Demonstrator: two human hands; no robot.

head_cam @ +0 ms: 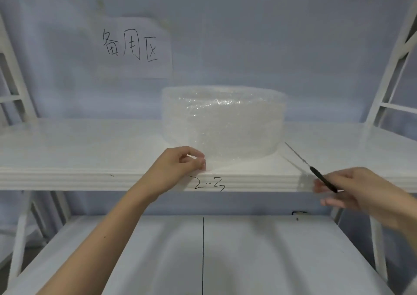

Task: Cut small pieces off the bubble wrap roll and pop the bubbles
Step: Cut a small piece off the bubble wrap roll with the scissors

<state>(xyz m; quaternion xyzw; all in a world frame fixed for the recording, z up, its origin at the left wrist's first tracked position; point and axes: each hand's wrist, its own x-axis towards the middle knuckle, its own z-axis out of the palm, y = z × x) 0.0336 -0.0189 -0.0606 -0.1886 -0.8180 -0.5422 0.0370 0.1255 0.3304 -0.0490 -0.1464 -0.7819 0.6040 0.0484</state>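
A wide roll of clear bubble wrap (225,118) stands on the white upper shelf (90,150). Its loose end hangs down toward the shelf's front edge. My left hand (180,163) pinches the lower corner of that loose end between thumb and fingers. To the right, my right hand (352,191) holds scissors (316,172) with dark handles. Their thin blades point up and left toward the roll's right side and stay apart from it. The right hand is blurred.
A paper sign (133,46) with handwritten characters hangs on the back wall. "2-3" is written on the shelf's front edge (208,184). A lower white shelf (203,256) with a black centre line lies below. White frame uprights (392,73) stand at both sides.
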